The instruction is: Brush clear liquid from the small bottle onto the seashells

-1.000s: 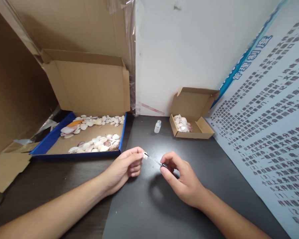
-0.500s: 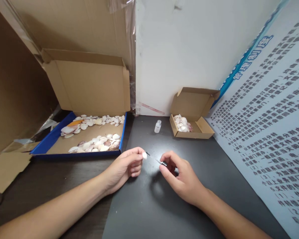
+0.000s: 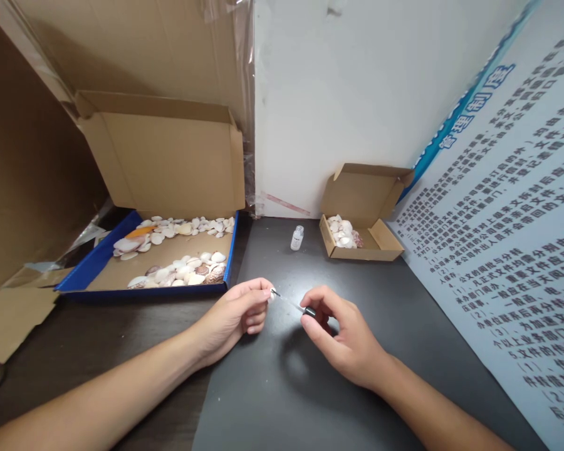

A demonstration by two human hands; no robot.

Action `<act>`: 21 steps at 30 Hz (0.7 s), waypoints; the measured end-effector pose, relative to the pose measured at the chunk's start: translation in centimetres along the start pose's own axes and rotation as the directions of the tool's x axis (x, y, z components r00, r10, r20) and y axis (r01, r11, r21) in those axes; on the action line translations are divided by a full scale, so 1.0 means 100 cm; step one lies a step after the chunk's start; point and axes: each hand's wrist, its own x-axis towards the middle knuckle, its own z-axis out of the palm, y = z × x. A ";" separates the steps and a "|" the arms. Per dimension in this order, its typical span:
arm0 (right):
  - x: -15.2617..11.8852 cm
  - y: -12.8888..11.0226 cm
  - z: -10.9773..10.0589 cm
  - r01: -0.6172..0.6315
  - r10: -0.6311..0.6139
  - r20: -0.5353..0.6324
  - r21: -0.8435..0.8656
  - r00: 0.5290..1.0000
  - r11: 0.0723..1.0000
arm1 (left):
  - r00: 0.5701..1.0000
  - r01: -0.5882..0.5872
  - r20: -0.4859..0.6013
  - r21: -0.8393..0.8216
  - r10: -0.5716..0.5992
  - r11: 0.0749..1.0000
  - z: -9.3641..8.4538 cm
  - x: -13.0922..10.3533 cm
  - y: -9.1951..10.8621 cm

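Between thumb and forefinger, my left hand (image 3: 244, 308) pinches a small white seashell (image 3: 272, 295). My right hand (image 3: 341, 329) grips the black cap of a thin brush applicator (image 3: 309, 311). Its clear stem points left, and the dark brush tip lies over the shell's face. Beyond both hands, a small clear glass bottle (image 3: 297, 238) stands upright with its neck uncapped and a pale label on its side.
To the left sits a blue-edged cardboard box (image 3: 145, 290), lid raised, holding two groups of shells. A smaller open carton (image 3: 369, 254) at the back right contains white and pinkish shells. A printed sign (image 3: 489, 219) lines the right side; a white wall rises behind.
The brush tip has moved from just above the shell's edge onto its face. The shell seems slightly turned; both hands remain in nearly the same place.
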 end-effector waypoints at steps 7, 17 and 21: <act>0.002 0.001 -0.001 -0.009 0.004 -0.080 -0.059 0.997 0.998 | 1.000 -0.006 0.016 0.016 0.006 1.000 0.000 0.000 0.001; 0.002 0.000 0.000 -0.008 0.002 -0.083 -0.070 0.997 0.997 | 1.000 -0.013 0.012 0.034 0.012 0.999 0.000 -0.001 0.001; 0.001 -0.001 -0.001 0.046 -0.047 -0.049 -0.034 0.998 0.998 | 1.000 -0.014 -0.002 0.017 0.014 1.000 0.001 -0.001 0.001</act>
